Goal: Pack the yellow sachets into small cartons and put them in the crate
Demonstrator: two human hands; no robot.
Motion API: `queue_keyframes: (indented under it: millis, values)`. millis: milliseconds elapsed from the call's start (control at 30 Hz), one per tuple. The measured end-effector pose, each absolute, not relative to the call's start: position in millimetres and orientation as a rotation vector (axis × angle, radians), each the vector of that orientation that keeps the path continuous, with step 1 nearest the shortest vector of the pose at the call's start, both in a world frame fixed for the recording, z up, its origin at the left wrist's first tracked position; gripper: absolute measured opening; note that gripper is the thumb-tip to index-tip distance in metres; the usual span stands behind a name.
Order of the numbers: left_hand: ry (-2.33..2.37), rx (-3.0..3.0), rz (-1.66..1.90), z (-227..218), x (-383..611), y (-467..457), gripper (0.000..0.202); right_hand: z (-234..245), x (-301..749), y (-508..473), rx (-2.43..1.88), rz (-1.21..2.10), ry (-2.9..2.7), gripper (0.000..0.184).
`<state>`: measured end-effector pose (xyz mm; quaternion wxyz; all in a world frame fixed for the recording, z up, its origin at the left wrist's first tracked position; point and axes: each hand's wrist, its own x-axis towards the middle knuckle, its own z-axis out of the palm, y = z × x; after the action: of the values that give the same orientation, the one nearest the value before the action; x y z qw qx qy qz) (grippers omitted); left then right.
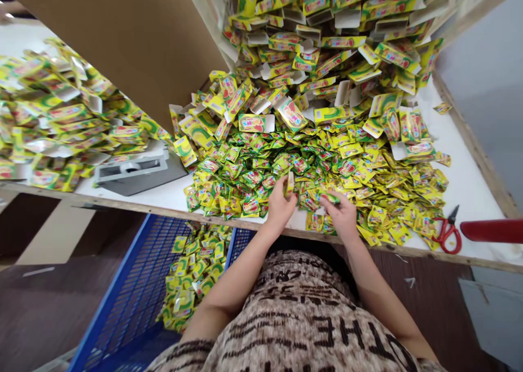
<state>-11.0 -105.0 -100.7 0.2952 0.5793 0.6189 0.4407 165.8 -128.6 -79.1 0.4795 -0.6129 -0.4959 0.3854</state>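
A big heap of small yellow-green sachets (pixel 310 165) covers the white table (pixel 461 181) in front of me. My left hand (pixel 280 206) is closed on a small stack of sachets (pixel 289 182) held upright at the heap's near edge. My right hand (pixel 342 214) pinches a single sachet (pixel 330 197) just to the right of it. Behind the sachets lie several flat and folded yellow cartons (pixel 327 61), piled up to the back.
Red-handled scissors (pixel 447 233) lie at the table's near right edge beside a red object (pixel 492 230). A grey metal device (pixel 134 170) sits left, below a cardboard sheet (pixel 122 40). More cartons (pixel 61 121) pile far left. A blue mesh basket (pixel 134 296) below holds sachets.
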Motion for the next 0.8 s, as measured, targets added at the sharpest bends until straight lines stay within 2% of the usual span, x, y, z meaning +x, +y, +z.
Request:
queue_keyframes:
  millis: [100,267,400,533,667,800]
  values:
    - [1.333,1.326,1.139,-110,-21,-115,0.036,-54,162,-108,-1.378,0.773,-1.363,0.032]
    - [1.137,1.163,1.113,-120,-25,-126,0.039,-50,146,-81,-1.138,0.814,-1.935,0.014]
    - [1.134,1.210,1.039,-123,-27,-134,0.036,-52,144,-78,-1.141,0.754,-2.396,0.014]
    - [1.063,1.188,1.039,-123,-26,-139,0.038,-35,141,-80,-1.154,0.650,-2.732,0.016]
    - [1.017,1.044,1.071,-120,-27,-142,0.035,-23,136,-79,-1.214,0.797,-2.615,0.025]
    - [0.979,0.954,1.095,-118,-30,-145,0.034,-35,135,-83,-1.231,0.730,-2.340,0.010]
